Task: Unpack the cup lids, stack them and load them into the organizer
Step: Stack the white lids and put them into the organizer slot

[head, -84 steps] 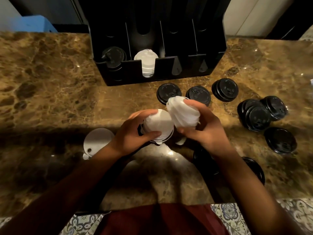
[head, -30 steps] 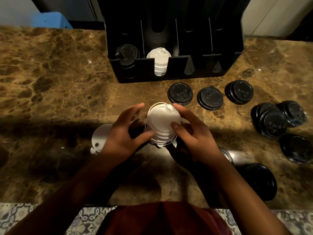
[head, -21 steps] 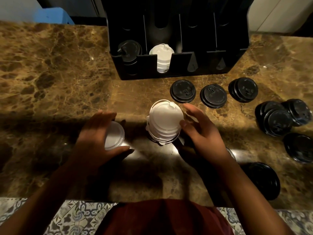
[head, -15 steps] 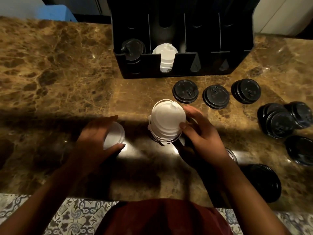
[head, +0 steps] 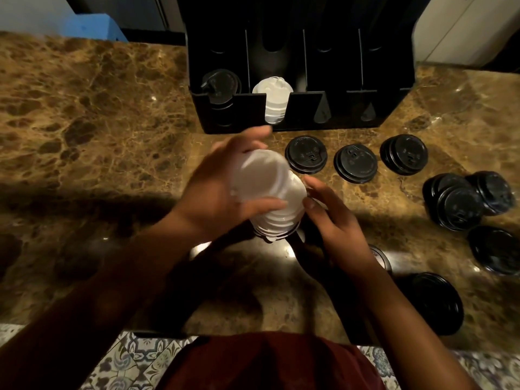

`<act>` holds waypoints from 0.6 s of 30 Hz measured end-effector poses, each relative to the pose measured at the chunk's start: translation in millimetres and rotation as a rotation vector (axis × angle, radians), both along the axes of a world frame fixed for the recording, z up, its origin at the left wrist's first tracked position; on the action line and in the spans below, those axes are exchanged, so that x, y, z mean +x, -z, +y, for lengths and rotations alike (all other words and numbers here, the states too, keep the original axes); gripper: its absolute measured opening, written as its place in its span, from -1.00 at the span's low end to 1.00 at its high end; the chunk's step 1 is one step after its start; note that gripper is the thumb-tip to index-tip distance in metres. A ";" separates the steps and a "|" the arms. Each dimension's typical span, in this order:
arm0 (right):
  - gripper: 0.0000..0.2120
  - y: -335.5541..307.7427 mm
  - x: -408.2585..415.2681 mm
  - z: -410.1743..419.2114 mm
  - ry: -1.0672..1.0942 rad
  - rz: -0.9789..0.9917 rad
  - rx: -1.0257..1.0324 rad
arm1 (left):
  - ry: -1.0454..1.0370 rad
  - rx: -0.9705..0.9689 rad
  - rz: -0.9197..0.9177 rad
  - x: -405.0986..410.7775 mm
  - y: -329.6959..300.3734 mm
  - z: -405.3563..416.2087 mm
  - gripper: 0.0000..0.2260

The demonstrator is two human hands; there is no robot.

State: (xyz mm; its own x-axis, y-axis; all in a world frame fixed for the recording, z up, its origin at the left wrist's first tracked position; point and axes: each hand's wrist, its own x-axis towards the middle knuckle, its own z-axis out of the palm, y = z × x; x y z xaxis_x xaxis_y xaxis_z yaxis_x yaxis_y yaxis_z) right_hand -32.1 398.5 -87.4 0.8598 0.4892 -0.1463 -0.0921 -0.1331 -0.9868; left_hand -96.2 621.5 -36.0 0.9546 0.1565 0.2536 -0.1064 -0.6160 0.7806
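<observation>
Lid embossing unreadable; left hand [head: 216,192] holds white lid [head: 259,175].

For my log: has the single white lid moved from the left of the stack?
Yes. The left hand brought the white lid rightward onto the white stack.

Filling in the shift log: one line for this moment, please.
left hand: holds white plastic lid over white lid stack | right hand: steadies stack | black organizer: not loaded

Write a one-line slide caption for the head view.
Left hand brings a white lid onto the white lid stack steadied by the right hand, before the black organizer.
</observation>
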 end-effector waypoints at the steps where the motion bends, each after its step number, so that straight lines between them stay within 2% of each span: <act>1: -0.65 -1.9 -2.2 1.1 0.015 0.029 0.042 | 0.058 0.069 -0.011 8.3 -3.9 -9.2 -0.17; 3: -0.69 -5.0 -2.4 0.6 0.047 0.005 0.036 | 0.127 0.144 0.005 20.6 -3.0 -22.2 -0.11; 6: -0.61 -7.7 1.6 -1.2 0.086 0.037 0.031 | 0.180 0.187 0.083 26.7 9.4 -29.8 0.01; 10: -0.63 -2.0 -5.6 0.5 0.081 0.118 0.094 | 0.180 0.200 0.077 26.4 21.4 -26.3 0.01; 13: -0.65 1.2 -11.9 5.3 0.055 0.161 0.146 | 0.177 0.130 0.055 24.0 26.0 -23.8 -0.04; 18: -0.53 5.2 -9.4 8.1 0.044 0.117 0.080 | 0.108 -0.072 0.003 10.7 40.4 -12.5 -0.28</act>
State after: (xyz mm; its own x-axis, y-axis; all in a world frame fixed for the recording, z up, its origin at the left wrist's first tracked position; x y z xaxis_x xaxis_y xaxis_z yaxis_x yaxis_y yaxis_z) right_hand -41.5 406.6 -92.6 0.8599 0.4657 -0.2090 -0.2114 -0.0477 -0.9762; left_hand -85.4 609.0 -76.4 0.9675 0.0709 0.2426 -0.1665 -0.5434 0.8228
